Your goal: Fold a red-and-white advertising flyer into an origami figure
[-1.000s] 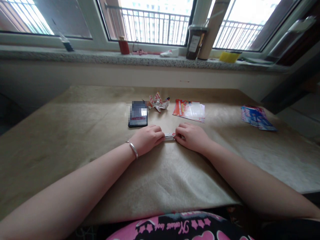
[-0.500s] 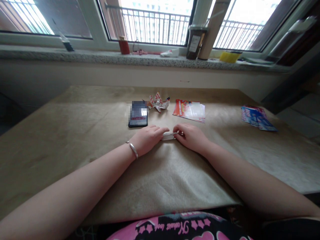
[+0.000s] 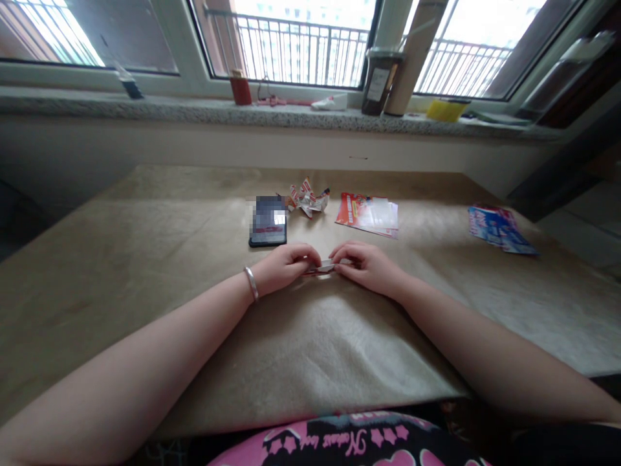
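Observation:
A narrow strip of folded paper (image 3: 326,266), white with a reddish lower edge, lies between my two hands low over the table. My left hand (image 3: 287,265), with a silver bangle at its wrist, is closed on the strip's left end with the fingers curled. At the other end, my right hand (image 3: 365,263) pinches the paper between thumb and fingers. The fingers cover both ends of the strip. Just beyond my left hand lies a dark phone (image 3: 269,223), its screen partly blurred out.
Behind the hands are a crumpled wrapper (image 3: 308,199) and a small stack of red and white paper sheets (image 3: 366,213). Blue printed packets (image 3: 502,230) lie at the right. The brown-covered table (image 3: 145,259) reaches the wall below a stone windowsill (image 3: 184,111) holding a jar (image 3: 380,84).
My left hand has curled its fingers and shifted slightly left. The paper strip has turned, so a reddish edge shows below the white. My right hand has stayed almost in place.

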Available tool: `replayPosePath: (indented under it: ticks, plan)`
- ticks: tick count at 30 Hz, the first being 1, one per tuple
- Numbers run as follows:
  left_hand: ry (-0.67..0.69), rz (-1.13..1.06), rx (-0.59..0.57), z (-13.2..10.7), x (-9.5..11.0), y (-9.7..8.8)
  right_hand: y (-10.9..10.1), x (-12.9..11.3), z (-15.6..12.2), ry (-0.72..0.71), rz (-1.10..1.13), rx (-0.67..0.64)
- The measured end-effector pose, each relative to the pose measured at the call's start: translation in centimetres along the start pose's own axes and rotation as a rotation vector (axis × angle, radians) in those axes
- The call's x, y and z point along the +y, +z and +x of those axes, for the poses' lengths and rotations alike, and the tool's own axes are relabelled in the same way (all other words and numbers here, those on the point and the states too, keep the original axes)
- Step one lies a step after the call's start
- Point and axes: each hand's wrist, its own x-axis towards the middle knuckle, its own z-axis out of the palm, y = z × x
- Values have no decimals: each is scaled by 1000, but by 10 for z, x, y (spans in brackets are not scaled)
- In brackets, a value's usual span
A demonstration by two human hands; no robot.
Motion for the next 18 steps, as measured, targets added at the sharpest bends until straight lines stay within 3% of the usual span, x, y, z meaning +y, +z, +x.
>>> replayPosePath:
  ticks: [3, 10, 18]
  plan:
    - [-20, 1, -60, -1, 5, -3, 2, 2, 1, 68, 23, -23]
    - [1, 281, 64, 2, 1, 5, 7, -3, 7, 250, -103, 59]
    - [159, 442, 92, 5, -11, 11, 11, 2, 9, 58, -268, 81]
